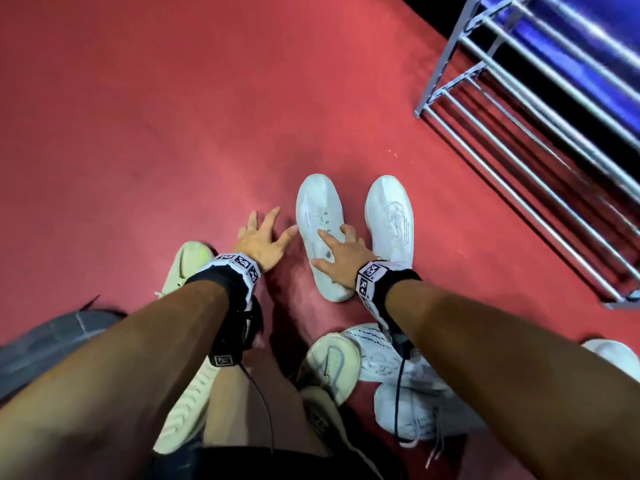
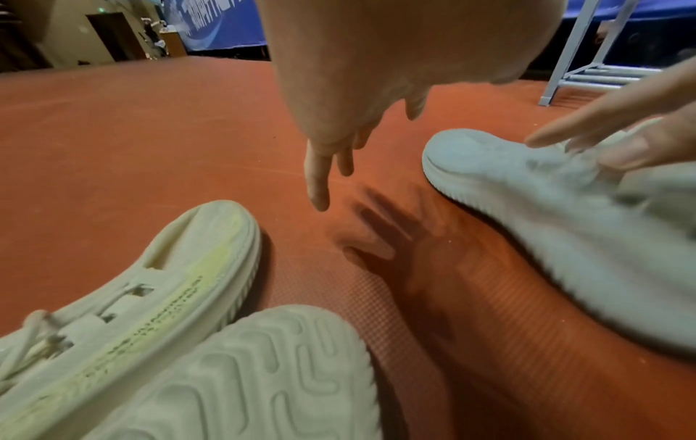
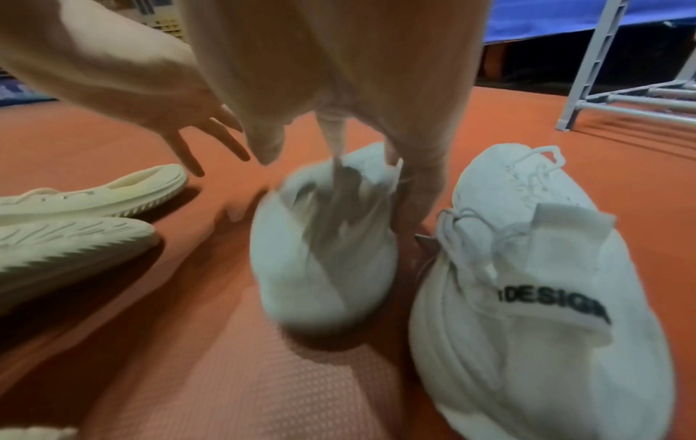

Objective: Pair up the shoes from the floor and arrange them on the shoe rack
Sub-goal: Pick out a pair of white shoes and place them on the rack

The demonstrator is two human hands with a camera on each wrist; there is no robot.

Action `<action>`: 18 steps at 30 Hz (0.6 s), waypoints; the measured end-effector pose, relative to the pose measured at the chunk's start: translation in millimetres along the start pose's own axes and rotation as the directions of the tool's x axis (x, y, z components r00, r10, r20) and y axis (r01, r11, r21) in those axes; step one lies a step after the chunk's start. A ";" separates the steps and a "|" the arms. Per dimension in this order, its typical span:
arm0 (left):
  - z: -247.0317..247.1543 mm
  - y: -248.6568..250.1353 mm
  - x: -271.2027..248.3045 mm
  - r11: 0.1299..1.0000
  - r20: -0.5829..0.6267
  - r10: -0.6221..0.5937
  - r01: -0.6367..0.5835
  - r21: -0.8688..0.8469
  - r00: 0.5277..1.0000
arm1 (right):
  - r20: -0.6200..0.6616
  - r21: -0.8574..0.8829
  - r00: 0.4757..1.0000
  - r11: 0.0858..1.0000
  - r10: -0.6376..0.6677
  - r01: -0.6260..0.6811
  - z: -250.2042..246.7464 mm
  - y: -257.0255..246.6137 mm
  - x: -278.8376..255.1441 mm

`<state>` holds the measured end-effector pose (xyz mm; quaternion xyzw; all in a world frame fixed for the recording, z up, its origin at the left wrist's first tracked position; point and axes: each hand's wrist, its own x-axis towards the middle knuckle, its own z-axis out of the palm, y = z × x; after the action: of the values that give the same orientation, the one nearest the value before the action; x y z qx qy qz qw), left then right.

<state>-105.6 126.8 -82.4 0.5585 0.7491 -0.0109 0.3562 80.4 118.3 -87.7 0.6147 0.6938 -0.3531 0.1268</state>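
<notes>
Red textured floor mat (image 1: 173, 116), metal shoe rack (image 1: 540, 140) at its edge

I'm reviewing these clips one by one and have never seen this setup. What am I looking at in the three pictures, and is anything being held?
There is no machine here: a person wears three cameras. The head view looks down over both forearms; the other two views come from cameras strapped to the wrists, looking along the fingers.

On the red floor two white shoes lie side by side. The right hand grips the left white shoe of that pair over its top; the right wrist view shows fingers curled round it, blurred. Its partner, the right white shoe, lies untouched. The left hand is spread open just above the floor, holding nothing.

More pale shoes lie nearer the person, among them a cream shoe. The metal shoe rack, at upper right, shows no shoes on the visible part.
</notes>
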 end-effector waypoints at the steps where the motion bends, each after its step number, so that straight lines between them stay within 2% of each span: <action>1: 2.2 -0.2 1.4 1.000 0.009 0.006 -0.006 0.008 1.000 | -0.016 -0.017 1.000 1.000 -0.008 0.008 -1.8 2.2 1.3; 4: 11.4 9.2 4.9 0.998 0.032 0.051 -0.052 0.021 0.998 | -0.180 -0.070 0.984 0.998 -0.014 0.001 -14.9 16.3 2.8; 7: 28.0 28.0 7.6 0.991 0.059 0.124 -0.126 0.048 0.991 | -0.272 -0.055 0.955 0.989 0.114 -0.134 -27.1 36.5 4.1; 9: 43.1 42.5 10.2 0.984 0.088 0.164 -0.169 0.063 0.983 | -0.266 -0.019 0.938 0.972 0.221 -0.234 -30.9 51.0 3.0; 11: 58.6 56.0 11.9 0.984 0.107 0.158 -0.166 0.071 0.982 | -0.227 0.035 0.933 0.960 0.278 -0.278 -30.4 65.1 0.9; 15: 72.6 72.4 11.8 0.990 0.079 0.079 -0.088 0.111 0.994 | -0.161 0.153 0.931 0.941 0.327 -0.303 -21.0 81.2 -0.1; 18: 73.6 71.3 14.2 0.982 0.076 0.078 -0.090 0.168 0.994 | -0.098 0.209 0.941 0.931 0.325 -0.300 -14.8 81.5 4.1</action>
<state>-8.8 134.9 -117.8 0.6173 0.7084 -0.0794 0.3329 160.2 130.6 -106.8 0.7486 0.5565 -0.3523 0.0762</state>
